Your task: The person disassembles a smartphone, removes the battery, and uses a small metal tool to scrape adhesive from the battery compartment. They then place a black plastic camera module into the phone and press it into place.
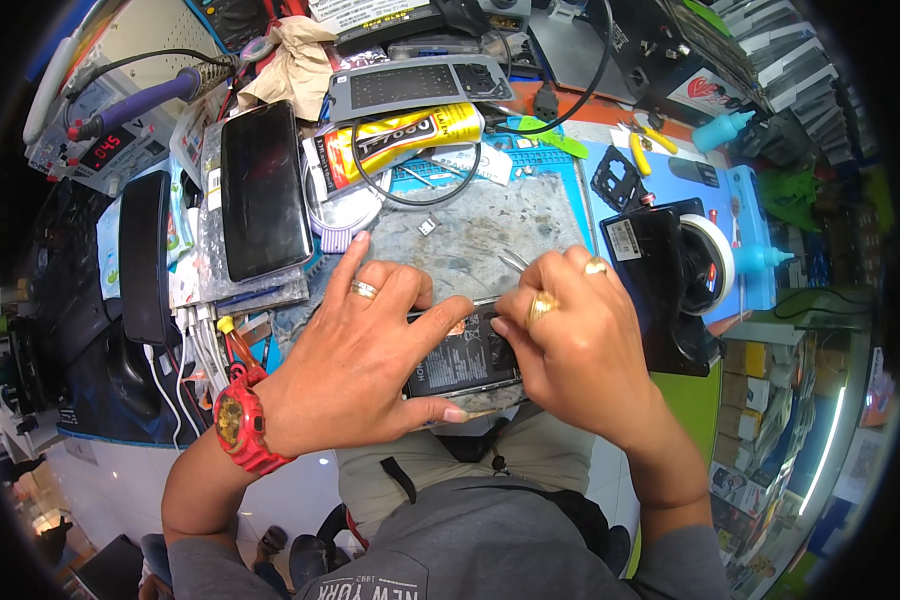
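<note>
An opened phone point(460, 362), its black battery and inner parts exposed, lies at the near edge of the worn grey mat point(510, 215). My left hand point(355, 345) spans its left end, with the thumb along the near side and the index fingertip over the far part; the other fingers are spread. My right hand point(575, 335) is closed in a pinch over the phone's right end. Silver tweezers point(512, 260) stick out from its far side; their working end is hidden under the fingers. A small metal part point(427, 226) sits on the mat beyond the phone.
Two dark phones point(265, 190) point(145, 258) lie at the left, near white cables point(185, 370). Behind the mat are a yellow tube box point(410, 140) and a looped black cable point(420, 203). Yellow-handled pliers point(640, 152), a tape roll point(705, 265) and blue bottles point(760, 258) stand right.
</note>
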{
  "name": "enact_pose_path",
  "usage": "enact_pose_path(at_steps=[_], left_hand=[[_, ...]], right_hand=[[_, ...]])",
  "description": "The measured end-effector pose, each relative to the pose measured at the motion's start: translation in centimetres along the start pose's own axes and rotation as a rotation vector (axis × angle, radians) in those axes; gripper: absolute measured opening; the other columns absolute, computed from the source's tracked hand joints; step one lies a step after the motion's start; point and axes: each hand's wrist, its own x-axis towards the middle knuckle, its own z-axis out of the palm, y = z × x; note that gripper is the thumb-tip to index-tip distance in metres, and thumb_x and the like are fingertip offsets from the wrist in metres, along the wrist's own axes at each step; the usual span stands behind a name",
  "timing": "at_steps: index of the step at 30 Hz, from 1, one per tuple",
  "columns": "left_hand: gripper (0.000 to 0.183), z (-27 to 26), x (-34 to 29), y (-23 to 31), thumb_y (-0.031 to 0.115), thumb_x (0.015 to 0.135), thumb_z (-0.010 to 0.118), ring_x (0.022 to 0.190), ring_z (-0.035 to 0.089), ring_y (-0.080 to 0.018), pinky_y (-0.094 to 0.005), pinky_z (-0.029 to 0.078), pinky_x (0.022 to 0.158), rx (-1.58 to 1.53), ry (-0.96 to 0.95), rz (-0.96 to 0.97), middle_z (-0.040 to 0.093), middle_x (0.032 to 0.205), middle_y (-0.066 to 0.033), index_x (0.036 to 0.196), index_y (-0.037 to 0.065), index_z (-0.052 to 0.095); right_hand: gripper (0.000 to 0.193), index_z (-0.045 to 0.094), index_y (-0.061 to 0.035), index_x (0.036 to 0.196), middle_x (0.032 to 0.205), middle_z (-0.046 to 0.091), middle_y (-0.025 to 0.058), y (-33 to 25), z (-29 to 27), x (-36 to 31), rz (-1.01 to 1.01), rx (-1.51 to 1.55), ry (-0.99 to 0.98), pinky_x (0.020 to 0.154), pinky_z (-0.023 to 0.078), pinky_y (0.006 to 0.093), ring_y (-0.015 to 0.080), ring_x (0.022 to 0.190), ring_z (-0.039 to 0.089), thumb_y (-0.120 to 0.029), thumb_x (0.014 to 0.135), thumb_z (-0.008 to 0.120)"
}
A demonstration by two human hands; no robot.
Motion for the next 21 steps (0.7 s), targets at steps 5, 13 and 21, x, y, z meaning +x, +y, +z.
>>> enact_pose_path(at_steps=[5, 13, 21], left_hand=[[0.09, 0.0, 0.0, 0.0, 0.067, 0.081, 0.088, 0.127, 0.058, -0.0404, -0.0755, 0.023, 0.131, -0.023, 0.004, -0.009, 0.055, 0.122, -0.0146, 0.148, 0.014, 0.063], [0.089, 0.0, 0.1, -0.1, 0.068, 0.081, 0.088, 0.129, 0.057, -0.0403, -0.0756, 0.022, 0.131, -0.036, -0.013, -0.013, 0.056, 0.122, -0.0143, 0.148, 0.014, 0.063], [0.091, -0.1, 0.1, -0.2, 0.07, 0.082, 0.086, 0.13, 0.056, -0.0408, -0.0749, 0.022, 0.131, -0.041, -0.018, -0.013, 0.056, 0.124, -0.0144, 0.149, 0.013, 0.064]], right_hand=[[0.03, 0.084, -0.0025, 0.107, 0.093, 0.061, 0.0052, -0.8, 0.5, -1.7, -0.012, -0.017, 0.004, 0.079, 0.045, 0.0432, 0.0278, 0.09, 0.059, -0.006, 0.078, 0.076], [0.037, 0.084, -0.0005, 0.114, 0.095, 0.061, 0.0061, -0.6, 0.8, -1.5, -0.022, -0.037, -0.008, 0.08, 0.044, 0.0429, 0.0278, 0.091, 0.058, -0.005, 0.078, 0.076], [0.039, 0.083, -0.0009, 0.119, 0.097, 0.061, 0.0078, -0.4, 0.8, -1.0, -0.02, -0.035, -0.031, 0.081, 0.044, 0.0436, 0.0289, 0.092, 0.058, -0.004, 0.081, 0.077]])
